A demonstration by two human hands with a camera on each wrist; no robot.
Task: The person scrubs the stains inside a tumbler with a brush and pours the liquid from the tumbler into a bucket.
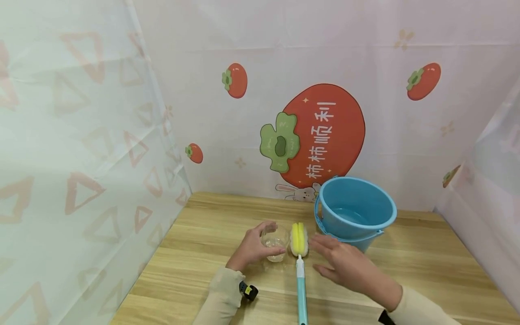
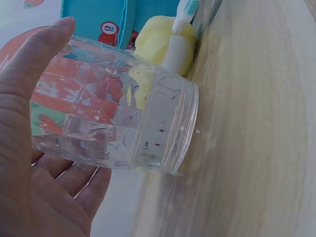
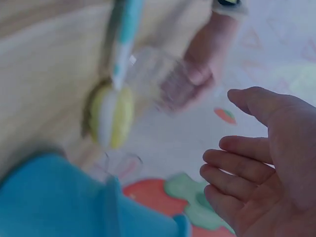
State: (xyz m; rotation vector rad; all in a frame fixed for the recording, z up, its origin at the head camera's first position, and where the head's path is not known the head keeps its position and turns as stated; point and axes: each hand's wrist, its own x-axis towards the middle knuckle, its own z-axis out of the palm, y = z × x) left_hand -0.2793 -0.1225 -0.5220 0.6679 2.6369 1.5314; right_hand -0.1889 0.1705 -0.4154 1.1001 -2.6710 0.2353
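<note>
A clear drinking glass [image 1: 275,246] with a ribbed wall stands upright on the table, with droplets on it in the left wrist view. My left hand [image 1: 257,246] holds it, thumb on one side and fingers round the other. Just right of the glass lies a bottle brush [image 1: 299,239] with a yellow and white sponge head and a teal handle [image 1: 302,300] pointing toward me. To the right of the brush, my right hand [image 1: 343,262] hovers with fingers extended, holding nothing; its palm and spread fingers show in the right wrist view.
A blue bucket [image 1: 355,203] stands behind the right hand, near the back wall, its handle hanging down. Printed white sheets [image 1: 227,122] enclose the wooden table [image 1: 195,257] at the back and both sides.
</note>
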